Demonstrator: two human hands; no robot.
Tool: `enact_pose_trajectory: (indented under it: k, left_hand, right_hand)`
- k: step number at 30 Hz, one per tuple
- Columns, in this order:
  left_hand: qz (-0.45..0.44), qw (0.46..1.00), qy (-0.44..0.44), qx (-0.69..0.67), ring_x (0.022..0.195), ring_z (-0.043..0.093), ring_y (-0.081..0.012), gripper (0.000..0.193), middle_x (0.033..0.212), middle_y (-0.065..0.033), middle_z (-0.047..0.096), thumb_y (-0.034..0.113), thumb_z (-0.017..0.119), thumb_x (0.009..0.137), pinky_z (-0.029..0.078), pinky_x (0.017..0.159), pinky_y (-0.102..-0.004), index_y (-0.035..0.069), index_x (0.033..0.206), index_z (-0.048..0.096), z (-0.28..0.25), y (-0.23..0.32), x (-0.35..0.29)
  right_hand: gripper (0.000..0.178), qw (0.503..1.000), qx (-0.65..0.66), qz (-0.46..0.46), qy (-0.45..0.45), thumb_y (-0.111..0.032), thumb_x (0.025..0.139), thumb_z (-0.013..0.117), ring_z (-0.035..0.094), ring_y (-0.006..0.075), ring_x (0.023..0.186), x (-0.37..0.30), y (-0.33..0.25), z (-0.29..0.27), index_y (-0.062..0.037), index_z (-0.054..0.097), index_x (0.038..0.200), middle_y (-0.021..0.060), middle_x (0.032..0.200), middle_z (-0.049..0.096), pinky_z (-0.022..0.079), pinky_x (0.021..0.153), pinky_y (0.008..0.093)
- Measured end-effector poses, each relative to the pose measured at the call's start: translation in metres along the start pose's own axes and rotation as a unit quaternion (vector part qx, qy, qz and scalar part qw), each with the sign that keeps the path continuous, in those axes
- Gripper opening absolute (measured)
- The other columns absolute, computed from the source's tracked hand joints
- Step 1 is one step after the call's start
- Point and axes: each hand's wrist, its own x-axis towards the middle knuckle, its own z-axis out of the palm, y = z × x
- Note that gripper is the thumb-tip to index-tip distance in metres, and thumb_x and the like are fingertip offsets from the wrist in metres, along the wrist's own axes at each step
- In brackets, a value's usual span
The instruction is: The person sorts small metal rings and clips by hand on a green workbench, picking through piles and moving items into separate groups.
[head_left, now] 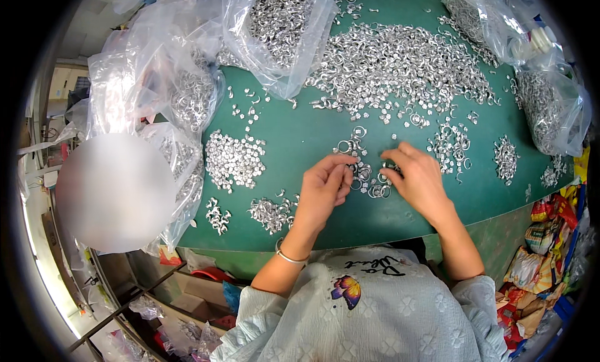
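Note:
My left hand is closed in a pinch at the middle of the green table. Whatever sits between its fingertips is too small to make out. A bracelet circles that wrist. Just right of it lies a small cluster of silver rings, some of them round bands and some with flower-like heads. Over the right side of this cluster, my right hand reaches down with thumb and forefinger apart. Small silver pieces lie between and under those fingertips, partly hidden.
A wide heap of silver pieces spreads across the far side. Smaller piles lie to the left, and others to the right. Clear plastic bags of metal parts stand along the back and both sides. Colourful packets sit below the right edge.

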Motion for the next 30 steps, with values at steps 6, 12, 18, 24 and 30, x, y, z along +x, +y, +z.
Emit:
enact_pose_trajectory:
  k: [6, 12, 18, 24, 30]
  left_hand:
    - [-0.022, 0.974, 0.023, -0.223, 0.057, 0.039, -0.0063, 0.027, 0.090, -0.0067, 0.055, 0.002, 0.044, 0.089, 0.030, 0.044, -0.0169, -0.006, 0.114, 0.051, -0.007, 0.009, -0.008]
    - [-0.158, 0.946, -0.032, -0.280, 0.061, 0.045, -0.0093, 0.025, 0.082, -0.0051, 0.055, 0.012, 0.047, 0.091, 0.037, 0.048, -0.0194, -0.005, 0.108, 0.055, 0.005, -0.008, -0.013]
    - [-0.175, 0.956, -0.106, -0.211, 0.048, 0.031, -0.0045, 0.024, 0.061, 0.0022, 0.043, 0.018, 0.045, 0.095, 0.024, 0.041, -0.0172, -0.001, 0.104, 0.056, -0.003, -0.006, -0.023]
    - [0.062, 0.993, 0.072, 0.070, 0.050, 0.032, -0.0021, 0.019, 0.060, 0.0045, 0.041, 0.011, 0.047, 0.093, 0.024, 0.043, -0.0183, 0.000, 0.102, 0.060, -0.004, -0.013, -0.005]
    - [0.191, 0.896, 0.106, 0.387, 0.047, 0.034, -0.0031, 0.015, 0.052, 0.0058, 0.040, 0.010, 0.057, 0.088, 0.028, 0.043, -0.0242, 0.001, 0.098, 0.062, 0.005, -0.009, 0.003]
  right_hand:
    - [0.011, 0.999, -0.036, 0.001, 0.006, -0.008, 0.075, 0.066, 0.056, 0.0257, 0.065, 0.000, 0.004, 0.008, -0.0034, 0.056, 0.076, 0.0086, 0.071, 0.052, 0.043, 0.054, 0.0378]
    - [0.008, 0.959, 0.278, 0.002, -0.063, -0.005, 0.076, 0.066, 0.046, 0.0149, 0.054, -0.004, -0.027, 0.001, -0.0018, 0.062, 0.081, 0.0058, 0.065, 0.048, 0.038, 0.051, 0.0287]
    - [0.018, 0.999, 0.037, -0.008, 0.003, -0.008, 0.075, 0.065, 0.056, 0.0242, 0.063, 0.003, -0.005, 0.008, -0.0061, 0.063, 0.093, 0.0086, 0.072, 0.053, 0.046, 0.056, 0.0357]
    - [0.024, 0.998, -0.028, -0.048, -0.009, -0.010, 0.074, 0.067, 0.055, 0.0204, 0.060, 0.001, -0.002, 0.011, -0.0082, 0.062, 0.097, 0.0047, 0.067, 0.049, 0.043, 0.052, 0.0343]
    - [0.020, 0.785, 0.563, 0.206, -0.154, -0.011, 0.084, 0.062, 0.034, -0.0002, 0.054, -0.009, 0.011, -0.002, -0.0027, 0.060, 0.101, -0.0090, 0.056, 0.038, 0.025, 0.047, 0.0177]
